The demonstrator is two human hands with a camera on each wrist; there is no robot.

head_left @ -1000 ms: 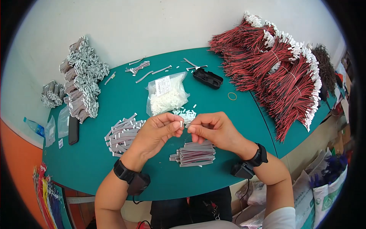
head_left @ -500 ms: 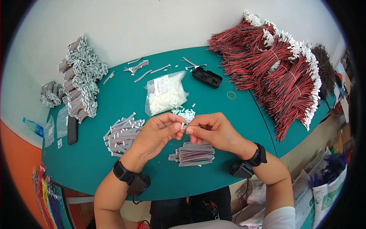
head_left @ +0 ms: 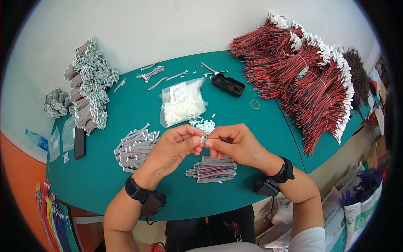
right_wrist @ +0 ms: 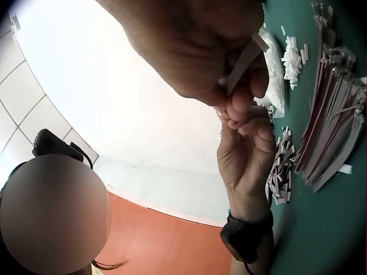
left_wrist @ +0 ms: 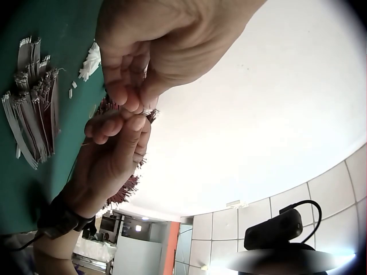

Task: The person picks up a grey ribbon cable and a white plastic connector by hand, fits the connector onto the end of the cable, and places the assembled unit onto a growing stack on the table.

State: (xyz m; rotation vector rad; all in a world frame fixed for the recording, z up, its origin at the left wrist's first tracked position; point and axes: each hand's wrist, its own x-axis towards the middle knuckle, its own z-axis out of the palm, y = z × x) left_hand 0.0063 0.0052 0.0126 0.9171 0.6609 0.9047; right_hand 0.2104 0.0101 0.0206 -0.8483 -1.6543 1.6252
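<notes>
A: So, starting at the left, what lies there?

B: A heap of grey ribbon cables (head_left: 90, 84) against the wall, with a small clump (head_left: 56, 103) beside it, then a black phone (head_left: 79, 143) near the edge of the green table (head_left: 126, 185). Nearer the middle sits a loose pile of grey cables with white ends (head_left: 134, 147), close to the left hand (head_left: 172, 147), probably so they are easy to reach.

A: And the hands themselves?

B: They meet just above the table, fingertips touching. The left hand pinches a small white plug (head_left: 203, 139) between thumb and forefinger; the right hand (head_left: 235, 143) pinches a short grey cable (right_wrist: 243, 57), its end brought up to the plug. Both are clamped on these parts and held up off the table, I judge so the two ends can be lined up by eye.

A: What is under them?

B: A tidy stack of grey cables (head_left: 214, 169) lies just below the right hand. Above the hands is a scatter of white plugs (head_left: 203, 124), and behind it a clear bag of plugs (head_left: 182, 105), open toward the hands.

A: Further right?

B: A black tray (head_left: 228, 85), a rubber band (head_left: 255, 105), then big bundles of red and black wires (head_left: 310, 80) fanned along the table's right side, well apart from the hands.
</notes>
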